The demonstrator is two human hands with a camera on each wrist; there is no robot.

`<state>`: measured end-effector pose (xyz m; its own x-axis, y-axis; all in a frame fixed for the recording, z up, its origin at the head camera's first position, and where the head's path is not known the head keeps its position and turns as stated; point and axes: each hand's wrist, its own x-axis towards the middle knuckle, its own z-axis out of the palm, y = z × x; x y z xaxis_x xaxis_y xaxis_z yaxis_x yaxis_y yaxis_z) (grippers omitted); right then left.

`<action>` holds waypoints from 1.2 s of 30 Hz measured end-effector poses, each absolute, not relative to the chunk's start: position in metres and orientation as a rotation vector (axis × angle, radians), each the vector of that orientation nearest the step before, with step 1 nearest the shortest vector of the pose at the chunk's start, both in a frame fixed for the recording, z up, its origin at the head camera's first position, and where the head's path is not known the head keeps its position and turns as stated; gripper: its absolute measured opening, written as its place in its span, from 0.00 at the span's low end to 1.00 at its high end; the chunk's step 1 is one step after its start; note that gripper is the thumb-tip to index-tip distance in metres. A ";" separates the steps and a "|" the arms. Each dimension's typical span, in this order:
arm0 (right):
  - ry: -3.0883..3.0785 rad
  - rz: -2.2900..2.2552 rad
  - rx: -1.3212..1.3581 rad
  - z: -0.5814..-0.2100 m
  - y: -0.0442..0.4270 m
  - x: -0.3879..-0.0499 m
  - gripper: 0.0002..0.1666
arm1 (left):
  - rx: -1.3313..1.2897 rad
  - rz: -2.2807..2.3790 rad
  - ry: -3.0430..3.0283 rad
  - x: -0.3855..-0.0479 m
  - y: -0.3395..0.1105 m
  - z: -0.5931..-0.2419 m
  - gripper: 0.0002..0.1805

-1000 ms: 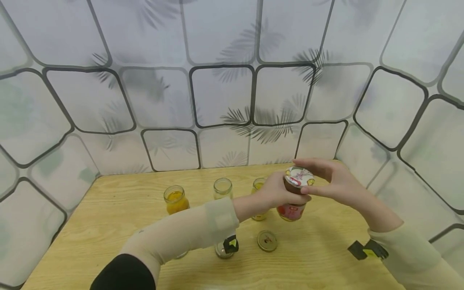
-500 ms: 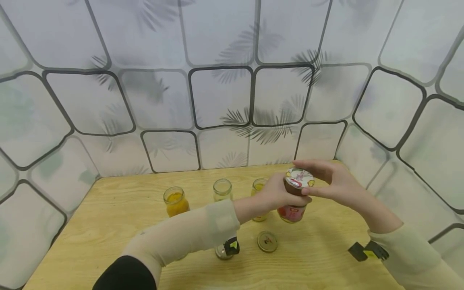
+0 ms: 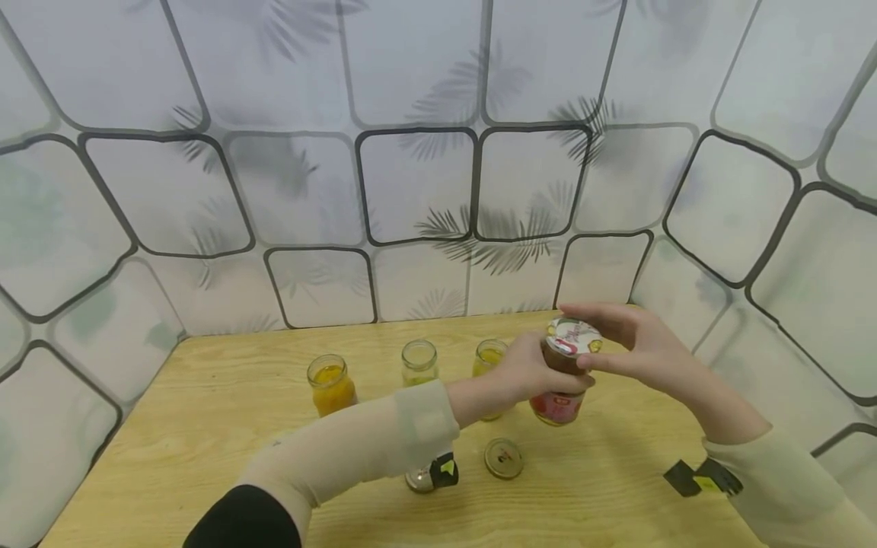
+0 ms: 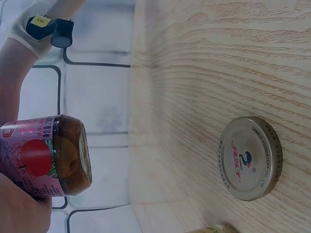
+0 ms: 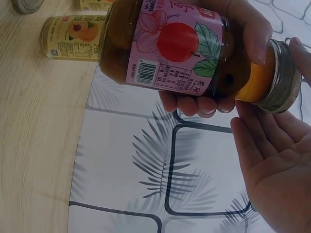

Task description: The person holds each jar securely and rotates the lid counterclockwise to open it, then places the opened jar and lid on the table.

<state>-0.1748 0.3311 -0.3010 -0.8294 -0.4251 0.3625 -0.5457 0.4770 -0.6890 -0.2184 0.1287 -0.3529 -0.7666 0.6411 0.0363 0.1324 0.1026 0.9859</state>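
My left hand [image 3: 541, 373] grips a glass fruit jar [image 3: 556, 411] by its middle, above the right side of the table. A pink label with a red fruit [image 5: 177, 43] wraps the jar, and dark round fruit shows through the glass. A patterned white lid [image 3: 574, 336] sits on its mouth. Around that lid is my right hand [image 3: 633, 342], its thumb on the near rim and its fingers on the far side. The right wrist view shows the lid's metal side [image 5: 286, 77] between thumb and fingers; how firmly they press cannot be seen.
On the wooden table [image 3: 205, 426] stand lidless jars: one with orange contents [image 3: 333, 392], a middle one [image 3: 419, 361] and a yellowish one [image 3: 488, 354] partly behind the left hand. A loose metal lid [image 3: 503, 458] lies in front; another lid [image 3: 419, 479] is partly hidden by the left sleeve.
Both hands and the jar have shifted very slightly right in the head view. The hold on the jar looks the same, and the lid stays on.
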 end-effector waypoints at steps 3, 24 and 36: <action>-2.576 1.278 0.832 -0.299 0.331 -0.173 0.36 | 0.766 1.710 1.965 -0.217 0.130 -0.354 0.19; -2.562 1.214 0.797 -0.307 0.351 -0.163 0.36 | 0.727 1.754 2.009 -0.218 0.136 -0.362 0.21; -2.654 1.139 0.728 -0.317 0.368 -0.153 0.39 | 0.687 1.734 2.113 -0.215 0.149 -0.365 0.19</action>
<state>-0.1531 0.3681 -0.3172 -0.8681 -0.3706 0.3302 -0.4947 0.5910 -0.6372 -0.2148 0.1492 -0.3652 -0.8326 0.5513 0.0543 0.1608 0.1466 0.9760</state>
